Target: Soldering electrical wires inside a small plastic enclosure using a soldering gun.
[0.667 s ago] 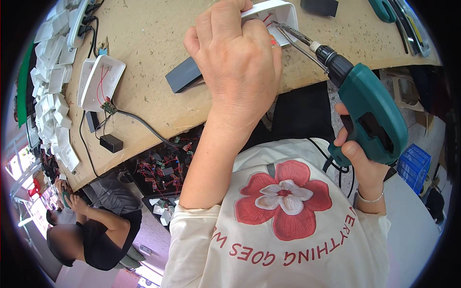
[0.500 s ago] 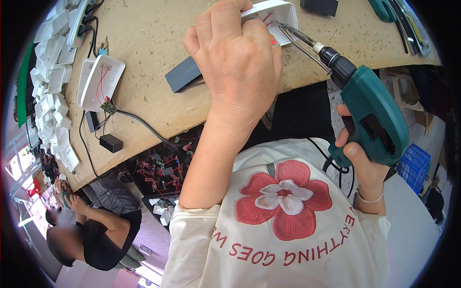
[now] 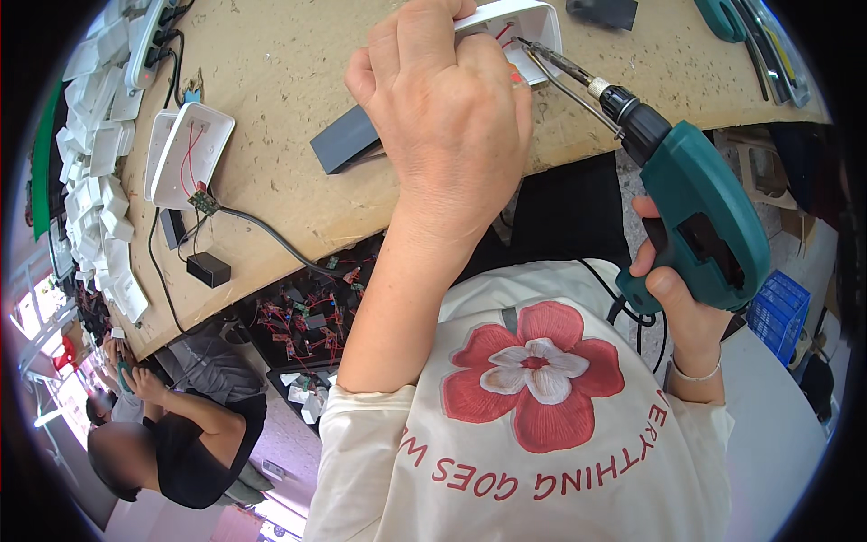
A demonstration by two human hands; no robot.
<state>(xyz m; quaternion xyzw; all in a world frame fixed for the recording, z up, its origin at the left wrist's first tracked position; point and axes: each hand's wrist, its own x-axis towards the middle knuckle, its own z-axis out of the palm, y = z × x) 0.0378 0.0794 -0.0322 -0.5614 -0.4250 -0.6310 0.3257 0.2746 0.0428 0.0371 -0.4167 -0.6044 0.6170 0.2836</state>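
Observation:
My left hand [image 3: 442, 113] is closed on a white plastic housing [image 3: 542, 16] at the far edge of the view. Inside the housing, red wires [image 3: 504, 32] run near a small orange-red spot by my fingers. My right hand [image 3: 682, 294] grips a teal soldering gun [image 3: 709, 212], with its index finger by the dark trigger. The gun's tip and a thin metal feed tube reach into the housing's open side, close to the wires. Whether the tip touches a joint is too small to tell. My left hand hides much of the housing.
A dark grey block [image 3: 343, 140] lies beside my left wrist. Leftward are another white housing [image 3: 194, 158] with red wires, a green circuit board [image 3: 204, 201] and a small black box [image 3: 209, 269]. White casings [image 3: 99, 194] pile along the left edge. A co-worker [image 3: 199, 443] sits at lower left.

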